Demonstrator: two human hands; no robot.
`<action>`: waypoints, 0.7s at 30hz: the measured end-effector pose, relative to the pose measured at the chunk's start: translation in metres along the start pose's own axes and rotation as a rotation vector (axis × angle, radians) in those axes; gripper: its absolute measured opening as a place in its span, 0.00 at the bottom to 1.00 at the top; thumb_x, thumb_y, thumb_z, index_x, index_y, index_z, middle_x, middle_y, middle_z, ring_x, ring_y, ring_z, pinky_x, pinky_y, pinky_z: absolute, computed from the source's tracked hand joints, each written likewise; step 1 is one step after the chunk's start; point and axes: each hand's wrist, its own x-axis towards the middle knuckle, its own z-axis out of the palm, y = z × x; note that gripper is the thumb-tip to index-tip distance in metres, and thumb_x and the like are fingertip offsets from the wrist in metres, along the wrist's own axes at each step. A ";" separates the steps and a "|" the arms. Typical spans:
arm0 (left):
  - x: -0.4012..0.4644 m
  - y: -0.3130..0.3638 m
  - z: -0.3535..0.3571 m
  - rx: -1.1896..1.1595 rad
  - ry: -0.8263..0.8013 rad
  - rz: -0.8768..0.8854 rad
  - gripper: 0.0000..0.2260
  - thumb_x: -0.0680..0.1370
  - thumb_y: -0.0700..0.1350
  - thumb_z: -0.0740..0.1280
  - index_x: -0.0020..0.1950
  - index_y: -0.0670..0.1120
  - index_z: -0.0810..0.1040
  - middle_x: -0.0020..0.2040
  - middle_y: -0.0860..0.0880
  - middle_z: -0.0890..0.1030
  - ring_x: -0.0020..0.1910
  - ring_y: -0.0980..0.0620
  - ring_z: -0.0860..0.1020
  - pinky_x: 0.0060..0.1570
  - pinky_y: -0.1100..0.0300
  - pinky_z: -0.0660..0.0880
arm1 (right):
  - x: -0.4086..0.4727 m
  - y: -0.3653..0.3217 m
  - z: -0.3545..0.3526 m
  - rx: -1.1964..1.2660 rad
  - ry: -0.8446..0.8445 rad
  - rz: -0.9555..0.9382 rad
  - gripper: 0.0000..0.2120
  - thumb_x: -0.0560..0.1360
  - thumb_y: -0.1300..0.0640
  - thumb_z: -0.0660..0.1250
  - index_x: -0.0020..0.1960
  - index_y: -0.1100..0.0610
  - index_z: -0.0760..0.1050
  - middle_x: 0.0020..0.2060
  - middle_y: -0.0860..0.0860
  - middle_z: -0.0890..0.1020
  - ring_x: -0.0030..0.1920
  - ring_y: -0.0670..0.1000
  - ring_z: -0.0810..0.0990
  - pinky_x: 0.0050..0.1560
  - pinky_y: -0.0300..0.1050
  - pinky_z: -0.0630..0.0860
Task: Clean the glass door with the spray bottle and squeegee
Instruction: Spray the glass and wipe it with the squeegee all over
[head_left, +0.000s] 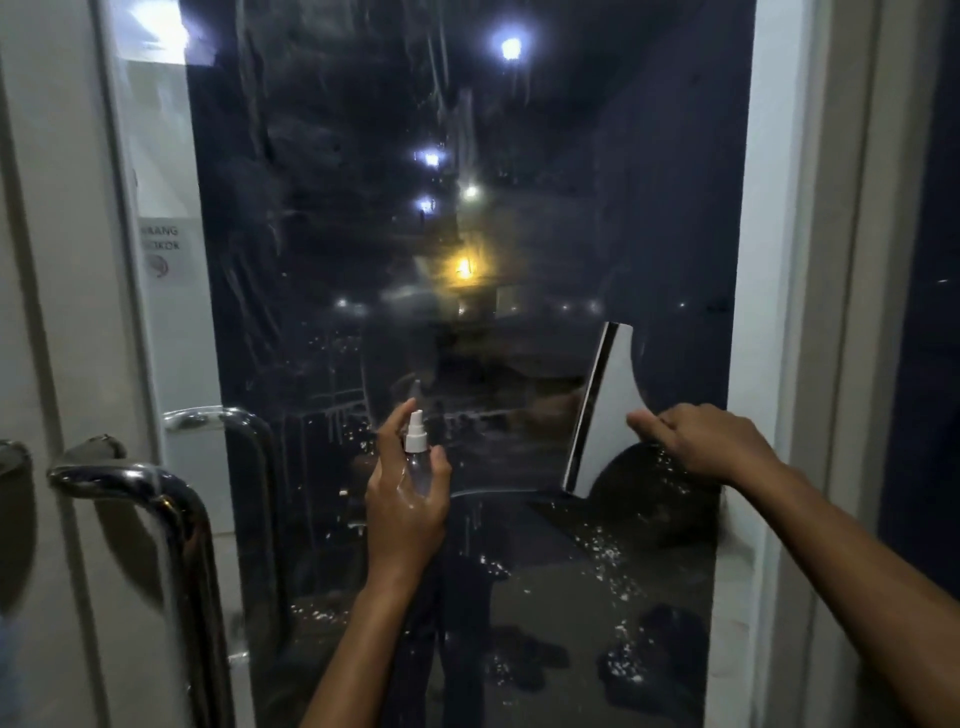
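The job looks partway through, not near its end. The glass door (467, 208) shows smeared streaks and drip lines over its left and upper parts, and white flecks of spray or foam cling low down and toward the right — so liquid has gone on, but much of the pane has not been wiped dry. A clearer band seems to lie just left of the squeegee (602, 410), though the dark outside and the reflected lights make it hard to judge how clean any part is.

The left hand (410, 499) has its grip closed round the small spray bottle (417, 457), held upright just in front of the lower middle of the pane, forefinger raised beside the white nozzle. The right hand (701, 441) grasps the squeegee by its back edge, the blade standing nearly upright, apparently against the glass at the lower right, near the white frame (763, 312).

Left to do, by my reckoning — pull the blade across the wet lower pane and clear the streaks higher up.
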 end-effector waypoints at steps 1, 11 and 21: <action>-0.001 0.001 0.001 0.004 0.002 0.002 0.22 0.81 0.43 0.65 0.72 0.59 0.65 0.46 0.45 0.79 0.39 0.53 0.75 0.40 0.57 0.72 | -0.003 -0.002 0.001 0.035 0.027 -0.012 0.42 0.70 0.19 0.39 0.40 0.48 0.79 0.36 0.44 0.82 0.37 0.46 0.80 0.41 0.47 0.76; -0.012 0.013 0.014 0.019 0.009 -0.017 0.23 0.81 0.43 0.66 0.72 0.61 0.66 0.45 0.53 0.81 0.38 0.55 0.80 0.37 0.57 0.77 | 0.004 -0.078 0.003 1.004 0.147 0.152 0.30 0.82 0.36 0.52 0.30 0.53 0.70 0.23 0.46 0.74 0.29 0.51 0.73 0.37 0.47 0.68; -0.028 0.012 0.030 0.009 -0.043 -0.029 0.23 0.81 0.42 0.66 0.72 0.59 0.66 0.42 0.49 0.80 0.34 0.50 0.78 0.35 0.50 0.78 | -0.080 -0.087 0.125 1.218 -0.063 0.479 0.28 0.82 0.35 0.51 0.29 0.50 0.62 0.22 0.48 0.64 0.22 0.49 0.62 0.27 0.43 0.59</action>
